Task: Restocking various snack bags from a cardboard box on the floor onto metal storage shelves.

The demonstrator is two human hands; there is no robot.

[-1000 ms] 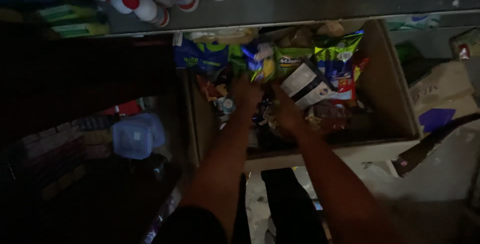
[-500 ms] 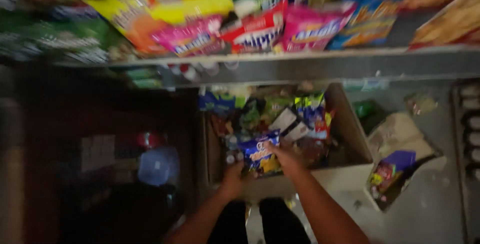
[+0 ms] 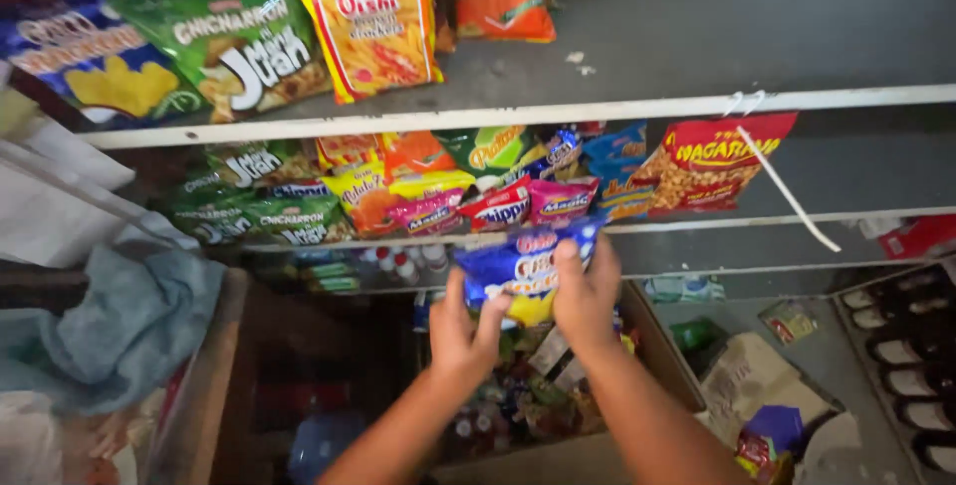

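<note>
Both hands — left hand point(image 3: 466, 331), right hand point(image 3: 588, 296) — now grip a blue crinkled snack packet point(image 3: 518, 268), lifted from the cardboard box point(image 3: 652, 331) toward white shelves point(image 3: 498, 115).

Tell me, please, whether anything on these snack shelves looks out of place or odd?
Little stands out. A loose white strip hangs slanting across the middle shelf beside the red snack bag, and white scraps lie on the top shelf. Both hands hold a blue snack bag.

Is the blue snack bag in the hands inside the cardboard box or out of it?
Out: both hands hold the blue snack bag above the cardboard box.
</note>
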